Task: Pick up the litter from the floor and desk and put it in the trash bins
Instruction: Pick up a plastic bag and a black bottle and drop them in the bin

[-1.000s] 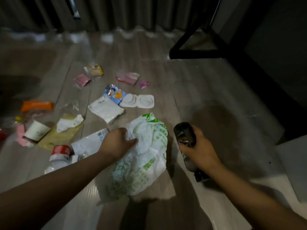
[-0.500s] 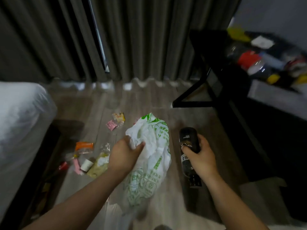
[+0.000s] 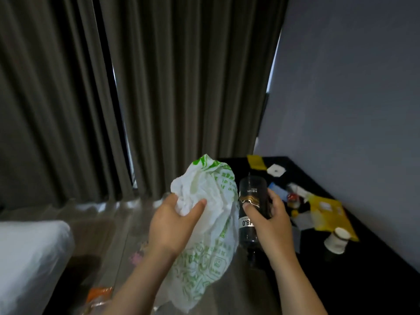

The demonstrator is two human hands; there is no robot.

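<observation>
Green-printed bag (image 3: 210, 242) in grip of left hand (image 3: 172, 223); dark bottle (image 3: 252, 193), label "8.0", in grip of right hand (image 3: 273, 223).

Both bare forearms rise from the lower edge toward the frame's centre. The left hand (image 3: 175, 220), left of centre, grips a crumpled plastic bag (image 3: 204, 248), thumb pressed across its folds. The right hand (image 3: 271, 221), just right of centre, curls round a dark bottle (image 3: 251, 192), thumb over its label.
</observation>
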